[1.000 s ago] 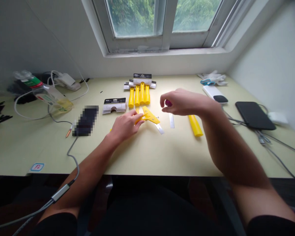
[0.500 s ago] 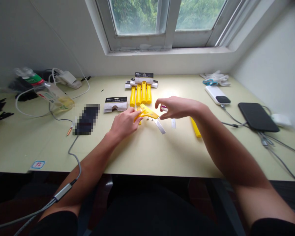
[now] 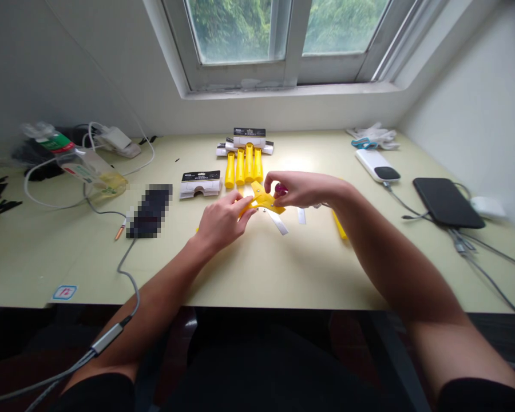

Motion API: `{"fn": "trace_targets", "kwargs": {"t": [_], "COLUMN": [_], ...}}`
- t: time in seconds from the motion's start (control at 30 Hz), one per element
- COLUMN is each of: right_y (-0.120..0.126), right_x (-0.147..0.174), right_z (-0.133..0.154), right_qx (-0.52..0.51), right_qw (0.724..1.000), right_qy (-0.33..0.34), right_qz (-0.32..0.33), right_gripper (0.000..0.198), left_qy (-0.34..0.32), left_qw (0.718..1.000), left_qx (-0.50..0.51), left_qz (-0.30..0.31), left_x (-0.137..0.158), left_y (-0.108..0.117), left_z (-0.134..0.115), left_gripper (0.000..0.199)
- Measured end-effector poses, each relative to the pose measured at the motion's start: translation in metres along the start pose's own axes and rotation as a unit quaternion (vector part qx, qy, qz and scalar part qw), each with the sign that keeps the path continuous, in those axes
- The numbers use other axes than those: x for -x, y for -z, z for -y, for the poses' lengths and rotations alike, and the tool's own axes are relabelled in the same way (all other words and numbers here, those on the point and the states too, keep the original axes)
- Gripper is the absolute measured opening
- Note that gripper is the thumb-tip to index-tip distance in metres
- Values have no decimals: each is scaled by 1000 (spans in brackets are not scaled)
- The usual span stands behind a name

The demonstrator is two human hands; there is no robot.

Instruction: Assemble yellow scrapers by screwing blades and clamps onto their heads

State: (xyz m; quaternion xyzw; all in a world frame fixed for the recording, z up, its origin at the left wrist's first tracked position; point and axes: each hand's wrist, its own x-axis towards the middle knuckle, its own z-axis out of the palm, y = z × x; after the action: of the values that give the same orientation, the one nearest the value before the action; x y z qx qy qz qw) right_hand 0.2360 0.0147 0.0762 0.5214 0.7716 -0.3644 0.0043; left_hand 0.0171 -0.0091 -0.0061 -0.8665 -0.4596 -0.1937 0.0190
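My left hand [image 3: 224, 220] is closed around the handle of a yellow plastic scraper [image 3: 264, 199], whose flared head points right and shows small metal screws. At that head, my right hand [image 3: 298, 189] is pinched on a small magenta-handled tool [image 3: 280, 189], apparently a screwdriver; its shaft is hidden. Just below the scraper head lies a flat metal blade [image 3: 277, 223]. A second blade [image 3: 301, 216] rests to its right. Close to the scraper, a tiny screw [image 3: 265, 210] sits on the table. Another yellow handle [image 3: 339, 225] is partly covered by my right forearm.
Several yellow scraper handles [image 3: 249, 163] lie in a row at the back with card packaging. One folded card [image 3: 199, 184] is left of them. A blurred phone [image 3: 150, 212] and a bottle [image 3: 92, 169] are at left; a power bank [image 3: 377, 165] and black pad [image 3: 448, 201] at right.
My right hand has closed from spread fingers onto the magenta-handled tool. The scraper in my left hand has shifted slightly right, its head turned a little.
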Motion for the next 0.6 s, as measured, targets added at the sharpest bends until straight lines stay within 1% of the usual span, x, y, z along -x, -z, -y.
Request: {"fn": "trace_targets", "kwargs": {"t": [0.1, 0.27, 0.43, 0.47, 0.5, 0.53, 0.57, 0.6], "right_y": [1, 3, 7, 8, 10, 11, 13, 14], "right_x": [-2, -4, -4, -3, 0, 4, 10, 18], "right_z": [-1, -6, -10, -10, -8, -6, -2, 3], "right_qx": [-32, -57, -23, -5, 16, 37, 51, 51], "right_qw": [999, 998, 1000, 1000, 998, 994, 985, 970], "right_qy": [-10, 2, -14, -14, -11, -3, 11, 32], "right_qz": [7, 4, -7, -24, -55, -102, -163, -234], "right_gripper": [31, 31, 33, 32, 30, 25, 17, 10], "left_qy": [4, 4, 0, -1, -3, -8, -15, -25], "left_qw": [1000, 1000, 1000, 1000, 1000, 1000, 1000, 1000], "left_qx": [6, 13, 11, 12, 12, 12, 12, 11], "left_qz": [-4, -10, -10, -10, -8, -3, 4, 15], "left_x": [0, 0, 0, 0, 0, 0, 0, 0], "left_y": [0, -1, -1, -1, -1, -1, -2, -2], "left_z": [1, 2, 2, 2, 3, 3, 3, 3], "left_gripper": [33, 34, 34, 34, 34, 33, 32, 31]}}
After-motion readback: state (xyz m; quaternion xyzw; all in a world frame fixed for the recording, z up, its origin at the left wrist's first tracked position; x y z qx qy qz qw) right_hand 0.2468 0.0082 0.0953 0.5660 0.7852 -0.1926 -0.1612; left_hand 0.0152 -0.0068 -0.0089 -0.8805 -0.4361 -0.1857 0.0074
